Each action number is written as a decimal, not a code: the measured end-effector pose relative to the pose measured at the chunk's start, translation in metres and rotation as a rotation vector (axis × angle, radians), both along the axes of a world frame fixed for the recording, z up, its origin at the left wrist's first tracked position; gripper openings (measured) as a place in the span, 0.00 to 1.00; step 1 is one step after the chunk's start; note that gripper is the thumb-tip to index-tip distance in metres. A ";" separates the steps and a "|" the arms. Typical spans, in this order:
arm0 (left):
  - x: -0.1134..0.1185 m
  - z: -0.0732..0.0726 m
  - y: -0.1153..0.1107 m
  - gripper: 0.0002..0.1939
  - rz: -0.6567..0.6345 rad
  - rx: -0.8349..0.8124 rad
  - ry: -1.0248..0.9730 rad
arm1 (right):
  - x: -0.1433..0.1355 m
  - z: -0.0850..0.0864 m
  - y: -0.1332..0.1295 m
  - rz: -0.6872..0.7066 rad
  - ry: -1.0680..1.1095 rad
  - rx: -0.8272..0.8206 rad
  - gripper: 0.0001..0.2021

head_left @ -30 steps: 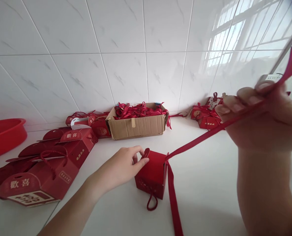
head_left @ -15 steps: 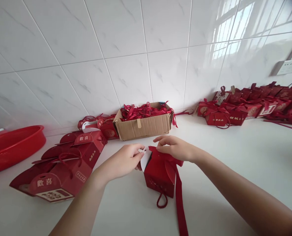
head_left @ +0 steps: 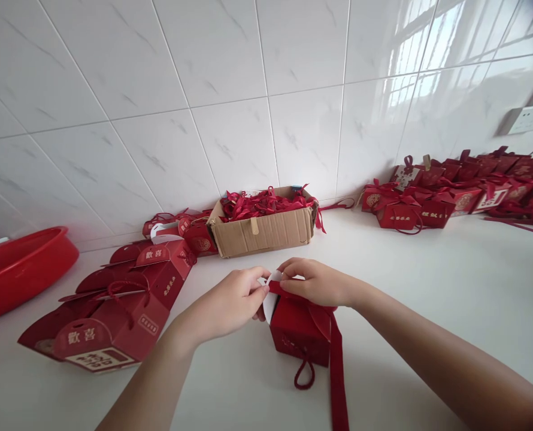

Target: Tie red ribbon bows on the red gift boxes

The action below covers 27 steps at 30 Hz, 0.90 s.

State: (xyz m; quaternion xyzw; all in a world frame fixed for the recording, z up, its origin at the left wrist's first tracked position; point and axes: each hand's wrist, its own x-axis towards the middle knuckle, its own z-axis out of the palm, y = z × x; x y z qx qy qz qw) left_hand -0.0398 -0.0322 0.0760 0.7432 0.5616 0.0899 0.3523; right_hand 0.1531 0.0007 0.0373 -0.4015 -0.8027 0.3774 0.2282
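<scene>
A small red gift box (head_left: 299, 329) stands on the white counter in front of me, a cord loop (head_left: 304, 376) at its lower front edge. From its right side a wide red ribbon (head_left: 338, 371) hangs down toward me. My left hand (head_left: 244, 297) pinches the white-lined flap (head_left: 270, 306) at the box's upper left. Fingers closed on the red ribbon over the box top, my right hand (head_left: 309, 281) is close beside the left fingertips. The tips of both hands are partly hidden.
Behind the box sits a cardboard carton (head_left: 264, 232) full of red ribbons. Larger red boxes (head_left: 114, 323) lie at left, beside a red basin (head_left: 24, 269). Rows of finished-looking red boxes (head_left: 399, 216) line the tiled wall at right.
My right hand has come down and left to the flap, its fingers now closed with red ribbon. The box has shifted slightly right and toward me, its flap still in my left hand.
</scene>
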 end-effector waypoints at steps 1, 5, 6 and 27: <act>0.001 0.000 0.000 0.20 -0.001 -0.005 -0.006 | 0.000 0.000 0.000 -0.002 0.008 0.001 0.12; 0.004 0.001 0.001 0.18 -0.009 -0.021 -0.077 | -0.003 0.000 0.000 -0.005 0.012 0.017 0.11; 0.004 0.000 0.002 0.17 -0.012 -0.021 -0.092 | -0.003 0.000 0.000 -0.003 0.010 0.023 0.11; -0.055 0.011 0.040 0.18 0.280 0.394 0.671 | 0.062 0.042 -0.013 0.040 -0.657 -0.037 0.22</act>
